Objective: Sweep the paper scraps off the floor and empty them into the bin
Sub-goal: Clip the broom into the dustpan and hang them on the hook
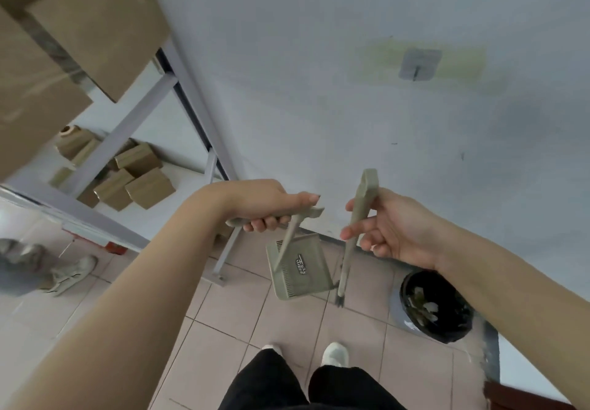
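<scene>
Paper scraps (426, 309) lie pale and crumpled inside the bin (404, 291), a round container with a black liner standing on the tiled floor (223, 329) against the wall (319, 106).

Left of the bin and above floor level, the dustpan (300, 272) hangs in the air, its grey-green pan tilted with the printed back facing the camera. The left hand (265, 208) grips the horizontal bar at the top of its long stem, fingers wrapped under and thumb lying along the top.

Between the dustpan and the bin hangs the broom (362, 205), nearly upright, with its dark bristle end just off the tiles next to the pan's lower corner. The right hand (392, 230) holds its handle near the top, fingers curled loosely round it and the forefinger stretched forward.

The two hands are apart, each with its own tool.

Near the bin's left, closer to the camera, are the person's white shoes (335, 353) and black trouser legs. Far left of the bin stands a metal rack (134, 128) with cardboard boxes (140, 183) on its low shelf, and a pair of sneakers (71, 274) lies on the floor beside it. High on the wall above the bin sits a stick-on hook (418, 64).
</scene>
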